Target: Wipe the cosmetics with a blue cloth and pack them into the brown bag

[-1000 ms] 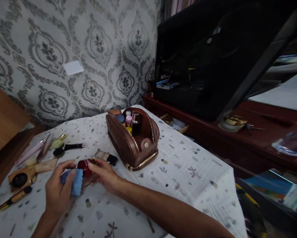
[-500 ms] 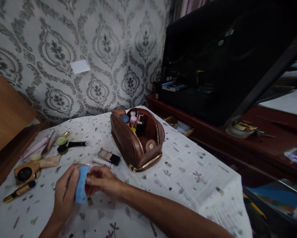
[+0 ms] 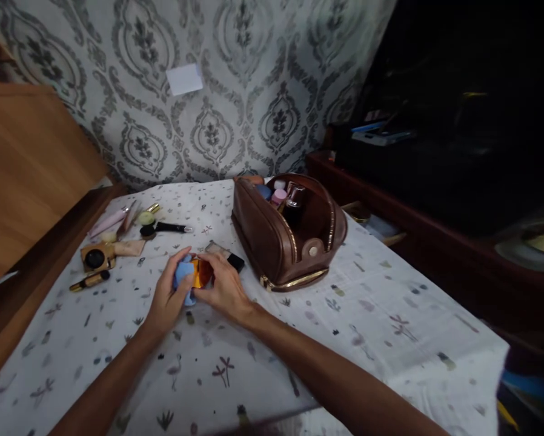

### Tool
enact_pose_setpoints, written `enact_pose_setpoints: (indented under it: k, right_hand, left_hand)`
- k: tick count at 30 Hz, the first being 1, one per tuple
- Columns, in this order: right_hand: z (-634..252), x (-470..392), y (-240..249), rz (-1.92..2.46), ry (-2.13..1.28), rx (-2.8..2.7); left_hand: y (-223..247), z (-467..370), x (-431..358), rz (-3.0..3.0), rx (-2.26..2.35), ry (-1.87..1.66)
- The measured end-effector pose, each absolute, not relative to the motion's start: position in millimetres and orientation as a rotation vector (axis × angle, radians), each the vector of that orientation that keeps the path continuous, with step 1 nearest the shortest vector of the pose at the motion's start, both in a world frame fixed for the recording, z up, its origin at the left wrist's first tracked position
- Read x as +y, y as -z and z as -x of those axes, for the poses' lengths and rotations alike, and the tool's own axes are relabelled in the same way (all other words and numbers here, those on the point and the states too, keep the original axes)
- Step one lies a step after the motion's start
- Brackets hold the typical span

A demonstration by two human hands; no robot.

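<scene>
My left hand (image 3: 169,293) is closed round a light blue, soft-looking piece (image 3: 184,274), perhaps a cloth or sponge. Against it, my right hand (image 3: 226,284) grips a shiny amber-orange object (image 3: 201,274), whose kind the fingers hide. Both hands meet above the patterned cloth. Just behind the right hand lies a small flat bottle with a black cap (image 3: 235,261), partly covered. To the right stands a brown cosmetic bag (image 3: 265,242), unzipped. Inside it show a pink-capped container (image 3: 278,197), a blue lid (image 3: 263,192) and a dark bottle with a shiny cap (image 3: 294,203).
Left of my hands lie a black-handled brush (image 3: 172,227), a gold-and-black tube (image 3: 89,280), a tan compact with a black round (image 3: 98,257), a beige tube (image 3: 129,248) and a pink tube (image 3: 108,222). A wooden panel (image 3: 36,145) borders the left, a dark cabinet (image 3: 435,242) the right.
The view has shifted, so the table things appear farther right and the left-hand items higher. Between my hands, the amber-orange object now shows more and the blue piece less.
</scene>
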State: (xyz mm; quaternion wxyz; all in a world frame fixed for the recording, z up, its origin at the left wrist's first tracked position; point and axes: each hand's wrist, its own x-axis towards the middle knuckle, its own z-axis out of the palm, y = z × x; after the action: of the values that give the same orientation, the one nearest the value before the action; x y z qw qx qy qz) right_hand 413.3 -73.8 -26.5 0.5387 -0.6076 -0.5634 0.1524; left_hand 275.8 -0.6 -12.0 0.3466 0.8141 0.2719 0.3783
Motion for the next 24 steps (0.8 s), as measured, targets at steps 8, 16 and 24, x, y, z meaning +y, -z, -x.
enact_pose_setpoints:
  k: [8, 16, 24]
  right_hand:
    - [-406, -82, 25, 1.595, -0.14, -1.585]
    - [-408, -81, 24, 1.276, -0.395, -1.556]
    - [-408, -78, 18, 1.087, -0.603, -1.231]
  left_hand:
    - [9, -276, -4, -2.297, 0.66, -0.97]
    - [-2, -270, -2, -1.81, 0.808, -0.969]
    - [2, -279, -3, -1.109, 0.746, -0.807]
